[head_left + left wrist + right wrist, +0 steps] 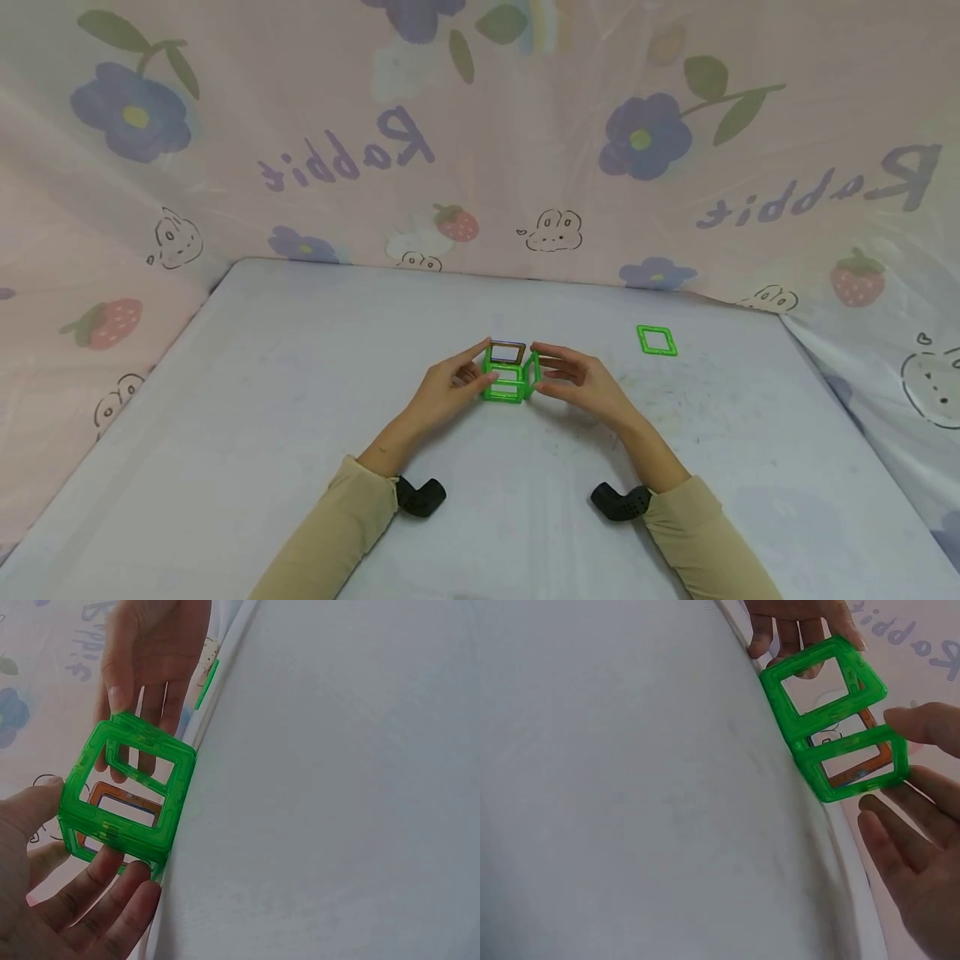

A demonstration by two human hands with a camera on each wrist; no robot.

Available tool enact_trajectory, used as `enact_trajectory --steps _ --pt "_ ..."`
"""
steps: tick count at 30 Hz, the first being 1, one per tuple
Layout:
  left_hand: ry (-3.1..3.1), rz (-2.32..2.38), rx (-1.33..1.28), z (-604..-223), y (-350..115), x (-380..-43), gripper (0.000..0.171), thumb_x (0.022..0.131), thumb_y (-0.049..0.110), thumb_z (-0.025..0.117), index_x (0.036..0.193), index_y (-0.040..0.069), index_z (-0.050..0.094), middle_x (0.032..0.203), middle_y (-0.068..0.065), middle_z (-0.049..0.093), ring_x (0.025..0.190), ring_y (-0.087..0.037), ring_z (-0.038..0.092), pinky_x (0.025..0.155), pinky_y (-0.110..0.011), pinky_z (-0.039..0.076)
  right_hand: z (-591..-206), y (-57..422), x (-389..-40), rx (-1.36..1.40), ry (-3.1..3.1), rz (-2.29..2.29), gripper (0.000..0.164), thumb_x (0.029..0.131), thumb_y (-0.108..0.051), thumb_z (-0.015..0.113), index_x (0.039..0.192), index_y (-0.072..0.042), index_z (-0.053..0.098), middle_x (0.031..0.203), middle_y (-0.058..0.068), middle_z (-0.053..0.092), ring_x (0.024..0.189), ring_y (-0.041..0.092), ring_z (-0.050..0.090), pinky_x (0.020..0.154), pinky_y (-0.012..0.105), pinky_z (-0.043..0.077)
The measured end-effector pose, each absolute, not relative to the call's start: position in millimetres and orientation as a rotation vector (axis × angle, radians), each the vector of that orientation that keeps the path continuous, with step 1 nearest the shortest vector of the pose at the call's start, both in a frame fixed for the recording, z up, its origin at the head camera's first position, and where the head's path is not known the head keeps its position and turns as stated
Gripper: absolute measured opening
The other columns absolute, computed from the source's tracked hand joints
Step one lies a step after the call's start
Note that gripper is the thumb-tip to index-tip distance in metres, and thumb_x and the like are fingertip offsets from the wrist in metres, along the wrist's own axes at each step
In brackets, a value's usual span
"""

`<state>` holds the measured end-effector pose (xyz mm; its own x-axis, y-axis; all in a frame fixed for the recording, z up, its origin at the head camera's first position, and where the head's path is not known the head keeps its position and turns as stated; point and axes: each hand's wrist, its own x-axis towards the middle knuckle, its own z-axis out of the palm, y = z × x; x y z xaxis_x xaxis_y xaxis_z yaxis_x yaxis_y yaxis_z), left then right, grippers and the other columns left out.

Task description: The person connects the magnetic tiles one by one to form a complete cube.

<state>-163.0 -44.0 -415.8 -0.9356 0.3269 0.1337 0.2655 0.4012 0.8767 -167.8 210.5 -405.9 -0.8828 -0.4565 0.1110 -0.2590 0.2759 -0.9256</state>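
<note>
Green magnetic tiles (504, 397) stand joined as a small open box on the white table, between the two hands. An orange-brown tile with a blue inner edge (124, 793) forms its far side. On the left side, my left hand (442, 392) holds the box by thumb and fingers, seen close in the left wrist view. My right hand (592, 390) pinches the right-hand green tile (900, 754) at its edges, thumb nearest the body. That tile leans slightly outward in the head view. Fingertips behind the tiles are partly hidden.
A loose green square tile (642, 340) lies flat, farther back to the right. The white table (337, 333) carries faint dark smudges right of the box. Behind it hangs a printed curtain (495, 167). Black wrist mounts (422, 497) stick out from both sleeves.
</note>
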Motion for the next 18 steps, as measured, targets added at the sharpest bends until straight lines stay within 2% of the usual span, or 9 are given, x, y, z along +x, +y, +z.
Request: enact_trajectory --steps 18 --pt "2.583 1.600 0.539 -414.6 -43.7 -161.2 0.055 0.092 0.027 0.065 0.143 0.016 0.046 0.092 -0.004 0.066 0.087 -0.016 0.061 0.077 -0.030 0.049 -404.4 205.1 -172.6 -0.735 2.419 -1.584 0.057 0.087 -0.010 0.070 0.140 -0.006 0.049 0.144 0.013 0.048 0.127 0.034 0.049 0.102 0.047 0.043"
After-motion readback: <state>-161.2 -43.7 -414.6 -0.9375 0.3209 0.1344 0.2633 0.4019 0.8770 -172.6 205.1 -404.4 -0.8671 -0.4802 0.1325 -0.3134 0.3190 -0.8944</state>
